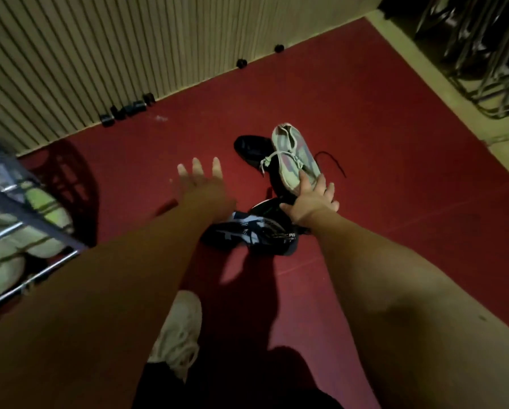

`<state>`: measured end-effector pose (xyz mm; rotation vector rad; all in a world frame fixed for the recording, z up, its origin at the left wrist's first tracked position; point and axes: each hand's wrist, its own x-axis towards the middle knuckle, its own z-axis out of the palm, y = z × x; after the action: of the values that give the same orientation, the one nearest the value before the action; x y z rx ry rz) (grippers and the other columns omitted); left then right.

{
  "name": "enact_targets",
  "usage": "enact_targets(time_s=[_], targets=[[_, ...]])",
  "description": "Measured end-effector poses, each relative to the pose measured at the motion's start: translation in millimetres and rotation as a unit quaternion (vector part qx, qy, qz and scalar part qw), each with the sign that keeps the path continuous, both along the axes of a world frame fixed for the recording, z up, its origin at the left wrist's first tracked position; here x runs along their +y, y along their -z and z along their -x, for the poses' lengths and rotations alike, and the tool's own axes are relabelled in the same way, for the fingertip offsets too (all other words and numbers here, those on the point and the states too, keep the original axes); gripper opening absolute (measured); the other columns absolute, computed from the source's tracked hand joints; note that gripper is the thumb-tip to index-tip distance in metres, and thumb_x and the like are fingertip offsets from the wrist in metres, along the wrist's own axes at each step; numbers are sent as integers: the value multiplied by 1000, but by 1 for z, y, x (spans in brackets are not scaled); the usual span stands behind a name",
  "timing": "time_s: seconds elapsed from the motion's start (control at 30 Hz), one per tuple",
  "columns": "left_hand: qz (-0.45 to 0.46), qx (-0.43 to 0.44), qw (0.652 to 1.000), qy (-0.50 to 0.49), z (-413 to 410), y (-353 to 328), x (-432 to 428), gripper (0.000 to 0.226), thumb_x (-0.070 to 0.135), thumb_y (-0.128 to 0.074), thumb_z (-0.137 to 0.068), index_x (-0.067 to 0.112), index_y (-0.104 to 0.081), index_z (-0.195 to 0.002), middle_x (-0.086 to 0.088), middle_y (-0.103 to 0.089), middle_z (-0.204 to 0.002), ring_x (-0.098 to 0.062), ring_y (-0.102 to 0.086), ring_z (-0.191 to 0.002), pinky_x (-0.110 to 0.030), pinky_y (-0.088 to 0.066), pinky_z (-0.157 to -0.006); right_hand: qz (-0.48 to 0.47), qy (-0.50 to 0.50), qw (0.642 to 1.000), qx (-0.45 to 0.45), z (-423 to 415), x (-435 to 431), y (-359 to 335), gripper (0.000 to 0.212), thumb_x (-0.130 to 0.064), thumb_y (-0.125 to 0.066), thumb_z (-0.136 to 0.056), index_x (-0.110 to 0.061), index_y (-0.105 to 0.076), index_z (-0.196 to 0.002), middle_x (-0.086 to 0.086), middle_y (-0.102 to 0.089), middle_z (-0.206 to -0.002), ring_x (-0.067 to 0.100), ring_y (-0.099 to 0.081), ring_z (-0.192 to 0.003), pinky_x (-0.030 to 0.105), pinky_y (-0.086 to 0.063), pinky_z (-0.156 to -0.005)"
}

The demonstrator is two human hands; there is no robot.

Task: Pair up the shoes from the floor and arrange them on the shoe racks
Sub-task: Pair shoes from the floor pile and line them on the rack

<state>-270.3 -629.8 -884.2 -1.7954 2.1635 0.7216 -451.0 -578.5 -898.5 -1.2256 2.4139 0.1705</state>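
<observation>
A small heap of shoes lies on the red floor (380,128). On top is a pale grey sneaker (291,154) with white laces. Under it sits a black shoe (250,147), and nearer me a black and white sneaker (247,231). My right hand (312,202) rests on the heap, its fingers touching the toe end of the grey sneaker. My left hand (203,178) hovers over the bare floor left of the heap, fingers straight and spread, holding nothing. A metal shoe rack (17,219) at the left edge holds pale yellow-green sneakers (46,208).
A ribbed beige wall (129,48) runs along the back, with small black objects (126,109) at its foot. Another metal rack (483,54) stands at the top right. My own foot in a white sneaker (179,332) is planted on the floor below the heap.
</observation>
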Motion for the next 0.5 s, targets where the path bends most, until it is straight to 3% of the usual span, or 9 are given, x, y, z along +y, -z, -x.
enact_targets(time_s=[0.13, 0.37, 0.5], targets=[[-24, 37, 999, -5, 20, 26, -38, 88, 48, -45, -92, 24, 19, -148, -16, 22, -155, -41, 20, -140, -57, 8, -112, -14, 25, 999, 29, 25, -46, 19, 96, -55, -57, -86, -31, 12, -149, 11, 13, -158, 34, 9, -145, 50, -9, -115], [-47, 27, 999, -5, 42, 61, -91, 86, 45, -46, -92, 27, 15, -149, -14, 21, -155, -39, 19, -141, -56, 7, -113, -65, 66, 995, 22, 51, -109, 56, 117, -62, -67, -73, -33, 19, -147, 15, 15, -157, 37, 7, -144, 53, -12, -115], [-30, 55, 998, -14, 52, 63, -114, 83, 44, -45, -93, 26, 14, -149, -13, 19, -156, -38, 18, -142, -54, 7, -113, -67, 74, 994, 43, 57, -114, 71, 112, -55, -67, -77, -35, 19, -147, 18, 0, -156, 39, -17, -139, 50, -24, -109]])
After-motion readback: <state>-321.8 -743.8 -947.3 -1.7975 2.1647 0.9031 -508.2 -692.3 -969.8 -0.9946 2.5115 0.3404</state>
